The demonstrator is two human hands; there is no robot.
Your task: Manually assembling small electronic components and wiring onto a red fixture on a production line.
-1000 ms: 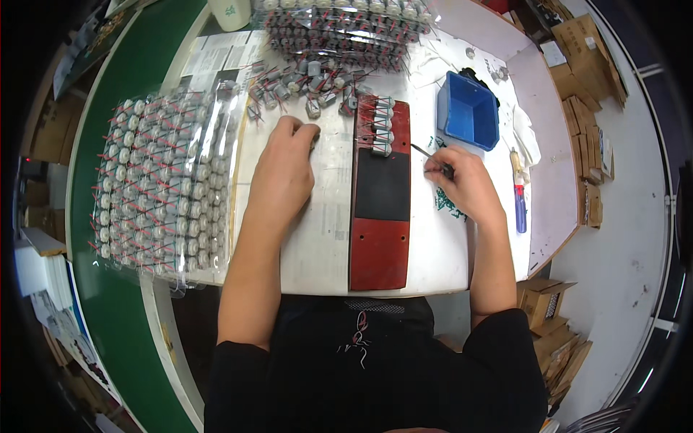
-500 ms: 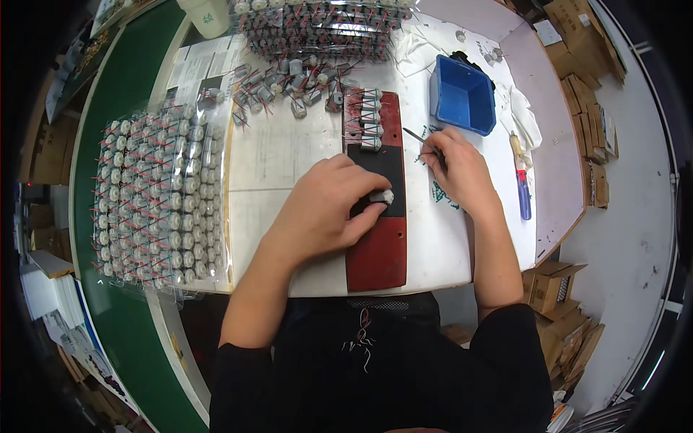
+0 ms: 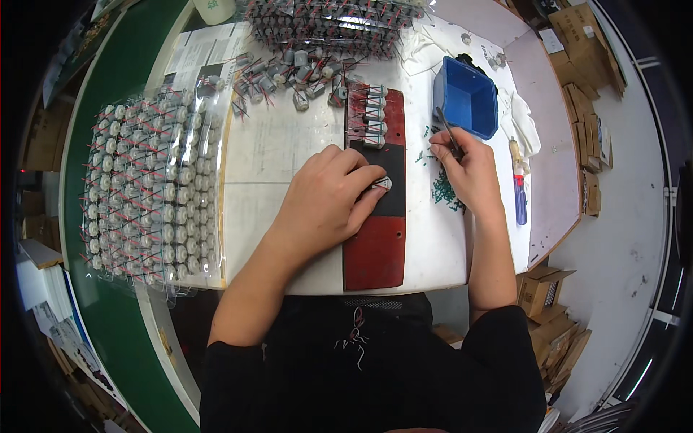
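My left hand [image 3: 325, 191] is closed, thumb and fingers pinching a small motor [image 3: 385, 184] with a whitish end, low over the black pad [image 3: 390, 162] on a red board [image 3: 374, 252]. Much of this motor is hidden by the fingers. In my right hand [image 3: 473, 169] is a pair of dark tweezers [image 3: 449, 131], tips pointing away from me toward the blue bin. Small green pieces [image 3: 445, 191] lie scattered on the white tabletop beside and below that hand. A row of motors [image 3: 375, 115] with wires sits at the board's far end.
Clear plastic trays of motors [image 3: 144, 187] stand at the left, and more stacked trays [image 3: 328, 25] at the back. Loose motors with red wires [image 3: 299, 76] lie between them. At the right are a blue bin [image 3: 469, 108], a screwdriver [image 3: 520, 198] and white cloth [image 3: 527, 123].
The tweezers have swung from pointing left to pointing away from me, and my right hand has turned. The motor in my left hand has tilted slightly. The whole view has shifted a little.
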